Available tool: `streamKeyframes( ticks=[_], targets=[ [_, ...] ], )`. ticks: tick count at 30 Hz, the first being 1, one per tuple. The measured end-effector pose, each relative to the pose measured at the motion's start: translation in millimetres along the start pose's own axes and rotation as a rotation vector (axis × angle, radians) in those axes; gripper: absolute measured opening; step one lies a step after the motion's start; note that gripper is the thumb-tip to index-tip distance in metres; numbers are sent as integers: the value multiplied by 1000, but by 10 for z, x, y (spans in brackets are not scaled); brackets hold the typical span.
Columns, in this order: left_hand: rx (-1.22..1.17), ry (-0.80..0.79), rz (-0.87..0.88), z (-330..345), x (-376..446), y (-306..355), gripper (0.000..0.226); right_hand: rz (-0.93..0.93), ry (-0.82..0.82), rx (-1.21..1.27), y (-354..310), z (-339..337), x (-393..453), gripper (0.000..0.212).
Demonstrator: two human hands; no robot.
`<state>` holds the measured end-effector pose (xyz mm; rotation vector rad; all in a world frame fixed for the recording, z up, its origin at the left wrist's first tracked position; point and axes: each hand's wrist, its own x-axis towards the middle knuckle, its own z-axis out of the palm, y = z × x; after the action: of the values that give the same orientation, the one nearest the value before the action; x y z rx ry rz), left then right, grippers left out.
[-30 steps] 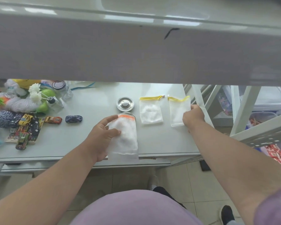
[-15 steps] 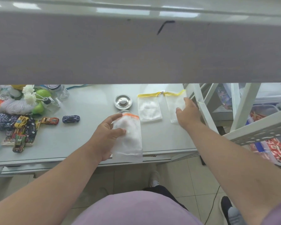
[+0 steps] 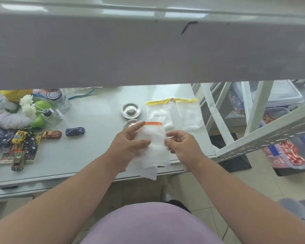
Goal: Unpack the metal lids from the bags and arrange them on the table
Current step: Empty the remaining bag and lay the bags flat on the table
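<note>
From the head camera, both hands meet over the near edge of the white table (image 3: 88,155), holding one frosted bag with an orange zip strip (image 3: 152,141). The left hand (image 3: 128,147) grips the bag's left edge, thumb across the front face and fingers behind, with the forefinger stretched up toward the orange strip; the right hand (image 3: 181,147) pinches the right edge between thumb and curled fingers. The bag's long axis runs away from the person, mouth at the far end and the loose bottom hanging over the table edge, so the opening lies beyond both sets of fingertips rather than between them. Whether a lid is inside cannot be told through the cloudy plastic. One metal lid (image 3: 130,110) already sits knob-up on the table, and a second metal lid (image 3: 130,124) lies just nearer, partly hidden behind the bag's top left corner. Two bags with yellow strips lie flat to the right: the left yellow-strip bag (image 3: 158,113) and the right yellow-strip bag (image 3: 189,113), side by side. The left forefinger is nearest the strip, so opening probably starts there, with the right hand sliding up to pull the mouth apart.
</note>
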<state>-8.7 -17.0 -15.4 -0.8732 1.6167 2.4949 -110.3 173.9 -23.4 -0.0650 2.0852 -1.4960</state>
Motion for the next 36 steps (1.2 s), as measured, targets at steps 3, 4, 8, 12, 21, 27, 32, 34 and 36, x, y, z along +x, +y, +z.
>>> streamKeyframes(
  ticks=[3, 4, 8, 12, 21, 27, 32, 34, 36],
  targets=[
    [29, 14, 11, -85, -33, 7, 61, -12, 71, -97, 113, -93, 108, 12],
    [15, 28, 20, -121, -45, 9, 60, -8, 89, -142, 166, -116, 153, 13],
    [-28, 119, 51, -257, -102, 47, 56, -3, 118, -390, 324, -168, 282, 15],
    [-72, 174, 29, -369, -135, 65, 57, -25, 110, -483, 386, -154, 348, 15],
    [-65, 114, 37, -93, -67, 102, 65, -56, 219, -447, 274, -163, 233, 16],
    [-42, -30, 7, 448, 128, 126, 54, 60, -42, 119, 50, -304, -226, 29],
    [172, -98, 53, 863, 437, 46, 46, -72, 268, -70, 132, -591, -158, 28],
    [341, -57, 99, 987, 561, -6, 43, -109, 348, -217, 188, -708, -71, 29],
    [466, -16, 132, 1106, 683, -75, 43, -149, 390, -402, 248, -811, 14, 31]
  ],
)
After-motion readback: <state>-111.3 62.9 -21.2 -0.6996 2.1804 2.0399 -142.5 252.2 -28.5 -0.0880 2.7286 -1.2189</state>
